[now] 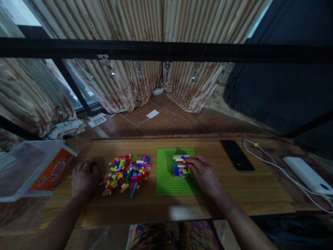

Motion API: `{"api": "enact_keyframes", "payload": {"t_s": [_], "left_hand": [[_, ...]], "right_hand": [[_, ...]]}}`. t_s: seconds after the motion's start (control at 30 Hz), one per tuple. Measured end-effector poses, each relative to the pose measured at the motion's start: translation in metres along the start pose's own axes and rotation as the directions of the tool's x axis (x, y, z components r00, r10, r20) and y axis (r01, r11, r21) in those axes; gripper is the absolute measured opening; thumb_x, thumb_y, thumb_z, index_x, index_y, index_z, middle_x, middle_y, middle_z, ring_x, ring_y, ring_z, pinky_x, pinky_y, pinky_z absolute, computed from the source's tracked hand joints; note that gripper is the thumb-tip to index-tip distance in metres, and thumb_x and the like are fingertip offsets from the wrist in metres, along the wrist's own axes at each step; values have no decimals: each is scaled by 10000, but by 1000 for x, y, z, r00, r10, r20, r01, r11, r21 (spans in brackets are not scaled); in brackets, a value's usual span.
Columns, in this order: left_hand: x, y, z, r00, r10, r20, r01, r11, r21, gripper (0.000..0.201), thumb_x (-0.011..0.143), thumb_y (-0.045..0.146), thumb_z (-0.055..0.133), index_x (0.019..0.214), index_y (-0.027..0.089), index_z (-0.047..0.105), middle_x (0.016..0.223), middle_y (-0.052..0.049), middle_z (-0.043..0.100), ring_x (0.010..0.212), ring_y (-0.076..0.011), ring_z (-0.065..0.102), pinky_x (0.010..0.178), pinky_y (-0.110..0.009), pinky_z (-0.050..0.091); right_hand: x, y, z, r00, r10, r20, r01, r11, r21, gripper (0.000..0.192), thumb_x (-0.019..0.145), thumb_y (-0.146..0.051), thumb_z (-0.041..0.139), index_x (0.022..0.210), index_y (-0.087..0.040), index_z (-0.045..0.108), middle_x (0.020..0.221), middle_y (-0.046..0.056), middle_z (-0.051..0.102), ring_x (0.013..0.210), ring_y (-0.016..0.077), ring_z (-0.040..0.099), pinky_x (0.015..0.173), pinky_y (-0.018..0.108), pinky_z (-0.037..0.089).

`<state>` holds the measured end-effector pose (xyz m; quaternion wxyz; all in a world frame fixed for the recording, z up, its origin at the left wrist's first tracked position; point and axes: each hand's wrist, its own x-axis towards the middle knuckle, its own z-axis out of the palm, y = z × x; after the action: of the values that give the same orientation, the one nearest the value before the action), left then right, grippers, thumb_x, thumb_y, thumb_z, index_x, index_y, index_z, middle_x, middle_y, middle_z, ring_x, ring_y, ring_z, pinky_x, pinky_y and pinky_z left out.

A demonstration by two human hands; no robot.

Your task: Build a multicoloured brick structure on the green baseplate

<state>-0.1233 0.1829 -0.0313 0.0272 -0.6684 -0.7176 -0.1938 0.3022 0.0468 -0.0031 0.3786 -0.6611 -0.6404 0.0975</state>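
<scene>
Toward the right of a green studded baseplate (165, 184) sits a block of multicoloured toy bricks (179, 170), built up in rows. My right hand (205, 173) reaches over it from the right, thumb and fingers pinched on a small red toy brick (187, 164) at the top of the block. Whether that brick is pressed down or just touching is too small to tell. My left hand (85, 178) rests on the table with its fingers curled in, just left of a loose pile of coloured toy bricks (127, 173). Nothing shows in it.
The wooden table (218, 205) carries a black phone (237, 155) at the right. Beyond it lie a white cable (262, 160) and a white power bank (308, 175). A clear plastic box (23, 170) with an orange label stands at the left. A black bar (145, 51) crosses ahead.
</scene>
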Motion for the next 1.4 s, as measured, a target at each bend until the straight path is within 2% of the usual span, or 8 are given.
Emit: {"api": "enact_keyframes", "payload": {"t_s": [0.33,0.57,0.67,0.77,0.83,0.93,1.1,1.4], "left_hand": [[0,-1,0,1000,-8,24,8,1000,25,305,842,327,405,1008,192,622,1130,-96,624,1071,-278,508,958,-451,433],[-2,-1,0,999,3,42,-6,997,71,370,880,315,389,1097,137,630,1173,-137,616,1096,-289,507,959,-447,439],[-2,-3,2,999,8,42,-12,997,77,377,887,319,384,1097,133,636,1165,-135,620,1098,-290,513,959,-445,440],[-1,-4,4,999,22,36,-25,998,65,375,878,305,390,1089,120,638,1164,-147,623,1097,-301,522,970,-455,433],[-2,-4,4,999,24,26,-25,999,40,367,872,289,391,1084,119,639,1164,-158,623,1098,-311,527,969,-462,432],[-3,-2,3,1000,18,6,-18,1000,-3,349,857,275,400,1070,143,643,1149,-157,627,1107,-318,530,962,-469,436],[-4,-2,4,999,30,-17,-31,999,-18,339,837,285,404,1043,162,645,1127,-138,630,1113,-302,528,990,-448,421],[-5,-1,6,1000,16,-17,-15,1000,20,362,844,280,415,1071,125,651,1154,-141,627,1104,-299,524,987,-445,427]], "right_hand": [[-5,9,11,996,56,-71,-49,994,99,219,909,-368,547,962,-265,733,1029,61,624,957,202,623,850,362,536],[-7,13,4,974,161,-161,-131,975,179,313,855,-440,611,1090,-249,693,1220,90,569,1127,233,558,945,408,488],[-1,17,6,916,340,-211,-263,909,323,470,849,-489,595,1226,-209,604,1257,128,579,1102,249,579,915,439,497],[8,22,19,855,496,-154,-361,780,511,537,830,-525,590,1259,-202,569,1277,128,596,1133,260,579,967,474,463],[12,23,30,842,530,-101,-379,714,589,546,798,-535,618,1240,-217,577,1306,111,591,1201,265,546,1033,489,409],[12,23,41,863,503,-51,-356,676,645,555,786,-526,634,1259,-244,560,1334,92,578,1236,256,524,1077,495,363],[6,23,45,909,416,-14,-324,730,602,513,845,-484,588,1310,-279,524,1318,68,593,1224,239,526,1085,500,346],[4,11,43,913,407,-4,-339,767,544,436,877,-452,556,1258,-242,571,1247,81,637,1126,225,587,961,423,462]]}}
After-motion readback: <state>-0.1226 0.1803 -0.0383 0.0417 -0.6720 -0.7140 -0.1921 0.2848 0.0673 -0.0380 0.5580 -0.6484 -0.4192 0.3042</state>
